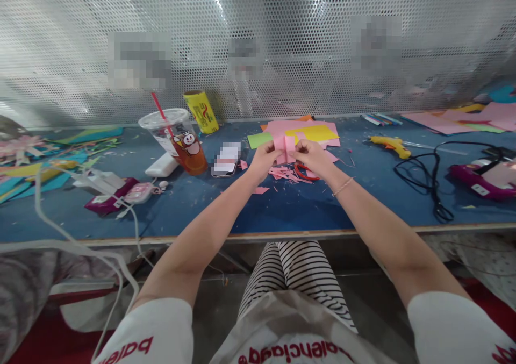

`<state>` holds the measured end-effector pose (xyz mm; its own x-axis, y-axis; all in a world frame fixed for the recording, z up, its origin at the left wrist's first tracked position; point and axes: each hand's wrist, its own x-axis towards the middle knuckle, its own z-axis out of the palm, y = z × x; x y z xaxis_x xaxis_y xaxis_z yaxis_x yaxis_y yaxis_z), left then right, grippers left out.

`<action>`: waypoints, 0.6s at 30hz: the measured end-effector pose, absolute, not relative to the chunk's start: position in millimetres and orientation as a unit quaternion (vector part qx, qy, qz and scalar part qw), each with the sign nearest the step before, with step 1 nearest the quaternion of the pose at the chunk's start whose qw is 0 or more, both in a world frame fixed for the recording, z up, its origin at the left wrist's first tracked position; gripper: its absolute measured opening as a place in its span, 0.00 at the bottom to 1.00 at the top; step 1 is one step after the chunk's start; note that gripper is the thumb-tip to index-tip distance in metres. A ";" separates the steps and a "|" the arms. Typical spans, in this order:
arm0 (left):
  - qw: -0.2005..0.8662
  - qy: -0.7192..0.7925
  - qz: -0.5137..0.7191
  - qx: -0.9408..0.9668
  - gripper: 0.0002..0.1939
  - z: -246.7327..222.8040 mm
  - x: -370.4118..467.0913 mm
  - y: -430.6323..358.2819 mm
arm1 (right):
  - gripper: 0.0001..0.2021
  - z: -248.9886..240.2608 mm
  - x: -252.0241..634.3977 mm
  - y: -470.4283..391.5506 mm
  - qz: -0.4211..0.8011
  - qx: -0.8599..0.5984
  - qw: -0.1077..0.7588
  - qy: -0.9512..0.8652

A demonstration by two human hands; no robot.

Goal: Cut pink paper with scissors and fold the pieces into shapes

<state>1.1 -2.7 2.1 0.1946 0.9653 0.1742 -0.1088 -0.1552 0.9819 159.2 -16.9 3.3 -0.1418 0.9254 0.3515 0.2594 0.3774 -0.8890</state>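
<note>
Between my two hands is a folded piece of pink paper (285,144), raised a little over the blue table. My left hand (266,157) pinches its left side, and my right hand (311,155) pinches its right side. A crease runs upright down its middle. Below my hands lie pink paper scraps (287,175). Red-handled scissors (305,173) rest among the scraps, partly hidden by my right hand. Behind the folded piece, sheets of pink, yellow (318,133) and green paper (258,140) are stacked.
A plastic cup of drink (187,149), a yellow can (201,111), a phone (226,159) and a purple power strip (110,197) stand or lie to the left. A yellow glue gun (390,145), black cable (433,178) and markers (381,119) are right. A perforated metal panel (282,47) closes the back.
</note>
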 end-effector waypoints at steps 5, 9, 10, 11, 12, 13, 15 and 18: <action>0.555 0.348 0.499 0.567 0.15 3.0 -0.9 -3.3 | 0.06 -2.0 159.2 -9.7 0.346 -0.412 0.509 -0.672; 0.572 0.339 0.490 0.563 0.14 3.1 -2.0 -3.7 | 0.10 -2.4 159.0 -9.0 0.353 -0.381 0.528 -0.672; 0.575 0.340 0.491 0.559 0.13 3.0 -2.0 -3.4 | 0.10 -1.7 158.9 -9.7 0.355 -0.382 0.529 -0.670; 0.578 0.341 0.493 0.554 0.13 2.8 -2.0 -3.2 | 0.10 -1.0 158.8 -10.4 0.358 -0.382 0.529 -0.668; 0.582 0.340 0.494 0.549 0.12 2.7 -1.9 -2.9 | 0.10 -0.4 158.6 -10.9 0.364 -0.380 0.528 -0.666; 0.587 0.336 0.496 0.544 0.12 2.7 -1.7 -2.7 | 0.10 -0.2 158.4 -11.1 0.372 -0.377 0.529 -0.663; 0.598 0.326 0.499 0.535 0.11 3.0 -1.5 -2.3 | 0.11 -0.7 157.8 -10.4 0.399 -0.370 0.534 -0.647; 0.612 0.325 0.502 0.517 0.09 4.6 -2.0 -2.2 | 0.11 -2.1 157.2 -8.4 0.451 -0.375 0.533 -0.609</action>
